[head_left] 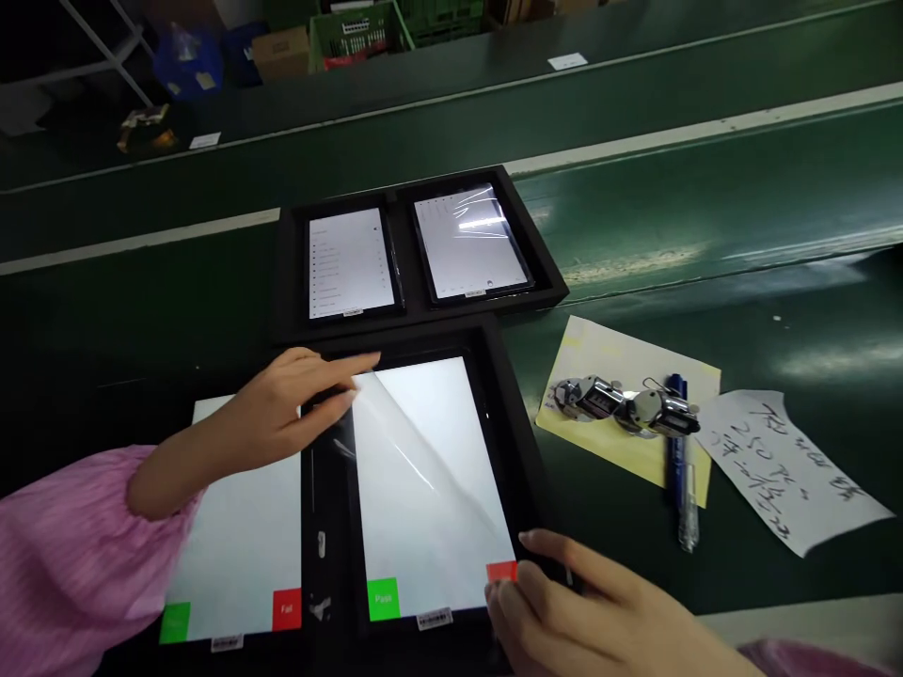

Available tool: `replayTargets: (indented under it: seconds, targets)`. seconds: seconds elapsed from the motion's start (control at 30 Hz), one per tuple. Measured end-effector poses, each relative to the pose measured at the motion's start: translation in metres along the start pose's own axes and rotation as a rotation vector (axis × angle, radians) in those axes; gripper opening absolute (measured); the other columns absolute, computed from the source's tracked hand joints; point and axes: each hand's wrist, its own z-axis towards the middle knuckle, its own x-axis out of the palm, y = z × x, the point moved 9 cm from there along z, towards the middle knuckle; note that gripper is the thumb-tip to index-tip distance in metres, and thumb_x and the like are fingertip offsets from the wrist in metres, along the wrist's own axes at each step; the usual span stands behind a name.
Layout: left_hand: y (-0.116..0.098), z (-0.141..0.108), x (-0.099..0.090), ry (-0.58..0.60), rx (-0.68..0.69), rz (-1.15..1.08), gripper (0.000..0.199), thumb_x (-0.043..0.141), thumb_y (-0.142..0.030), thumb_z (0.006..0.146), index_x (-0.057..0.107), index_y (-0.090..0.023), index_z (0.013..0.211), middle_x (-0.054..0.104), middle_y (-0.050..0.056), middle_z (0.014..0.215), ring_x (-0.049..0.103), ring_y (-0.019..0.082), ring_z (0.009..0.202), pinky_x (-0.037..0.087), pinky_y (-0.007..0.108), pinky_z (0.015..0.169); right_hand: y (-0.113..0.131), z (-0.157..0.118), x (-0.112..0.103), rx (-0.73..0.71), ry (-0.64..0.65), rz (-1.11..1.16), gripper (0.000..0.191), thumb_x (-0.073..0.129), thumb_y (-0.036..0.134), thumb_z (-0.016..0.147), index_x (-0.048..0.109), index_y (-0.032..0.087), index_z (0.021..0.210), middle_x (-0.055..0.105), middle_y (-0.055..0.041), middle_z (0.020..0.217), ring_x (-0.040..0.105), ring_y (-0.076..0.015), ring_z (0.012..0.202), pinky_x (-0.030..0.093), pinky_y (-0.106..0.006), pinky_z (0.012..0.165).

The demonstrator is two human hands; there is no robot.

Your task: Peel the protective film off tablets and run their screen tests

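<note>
A lit tablet [423, 451] with green "Pass" and red corner squares lies in a dark tray in front of me. Over its screen is a clear protective film [416, 470], creased diagonally from upper left to lower right. My left hand [293, 404] is at the tablet's upper left corner, thumb and fingers closed on the film's edge, index finger reaching along the top border. At the lower right corner, my right hand [564, 602] has its fingers curled on the film, partly covering the red square. Beneath my left forearm lies a second lit tablet [244, 527].
Behind, another dark tray [409, 254] holds two lit tablets. To the right are metal tally counters [627, 406] on yellow paper [599, 451], a blue marker [677, 470] and a handwritten note [790, 470]. A green crate [359, 38] stands beyond the green bench.
</note>
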Motion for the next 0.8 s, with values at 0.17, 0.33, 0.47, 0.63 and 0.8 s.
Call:
replayTargets:
  seconds: [0.17,0.33,0.47,0.63,0.8]
  targets:
    - [-0.016,-0.001,0.004,-0.058,0.119,0.137,0.045,0.043,-0.032,0.110,0.060,-0.024,0.151,0.077,0.003,0.136,0.074,0.024,0.119,0.049,0.049,0.119,-0.073,0.068,0.001,0.000,-0.123,0.218,0.016,0.063,0.017,0.105,0.075,0.020,0.094,0.069,-0.0042,0.092,0.059,-0.0178,0.084,0.051,-0.035,0.074]
    - [0.053,-0.050,-0.058,-0.222,-0.317,0.234,0.035,0.052,-0.052,0.103,0.076,-0.027,0.109,0.080,0.002,0.107,0.075,0.025,0.088,0.057,0.037,0.070,-0.182,0.109,0.004,0.415,-0.544,0.486,0.007,0.074,0.020,0.092,0.069,0.021,0.088,0.065,-0.0027,0.096,0.064,-0.0176,0.083,0.056,-0.035,0.077]
    - [0.101,-0.096,-0.051,-0.060,-0.544,0.394,0.049,0.048,-0.065,0.097,0.076,-0.027,0.109,0.076,0.010,0.112,0.069,0.035,0.099,0.054,0.053,0.087,-0.205,0.112,0.006,0.541,-0.693,0.484,0.009,0.069,0.022,0.093,0.061,0.024,0.089,0.065,-0.0012,0.097,0.063,-0.0162,0.080,0.055,-0.036,0.072]
    - [0.098,-0.099,-0.029,-0.142,-0.524,0.383,0.053,0.040,-0.057,0.102,0.075,-0.022,0.123,0.070,0.014,0.118,0.062,0.037,0.114,0.047,0.059,0.102,-0.204,0.108,0.003,0.517,-0.745,0.422,0.010,0.065,0.023,0.095,0.057,0.026,0.091,0.065,-0.0007,0.097,0.063,-0.0168,0.081,0.057,-0.036,0.070]
    - [0.080,-0.073,-0.019,-0.195,-0.429,0.328,0.049,0.042,-0.052,0.103,0.077,-0.022,0.118,0.071,0.012,0.113,0.062,0.035,0.111,0.043,0.058,0.105,-0.202,0.110,0.003,0.500,-0.741,0.369,0.012,0.063,0.020,0.096,0.055,0.027,0.091,0.066,-0.0003,0.097,0.064,-0.0172,0.081,0.060,-0.037,0.074]
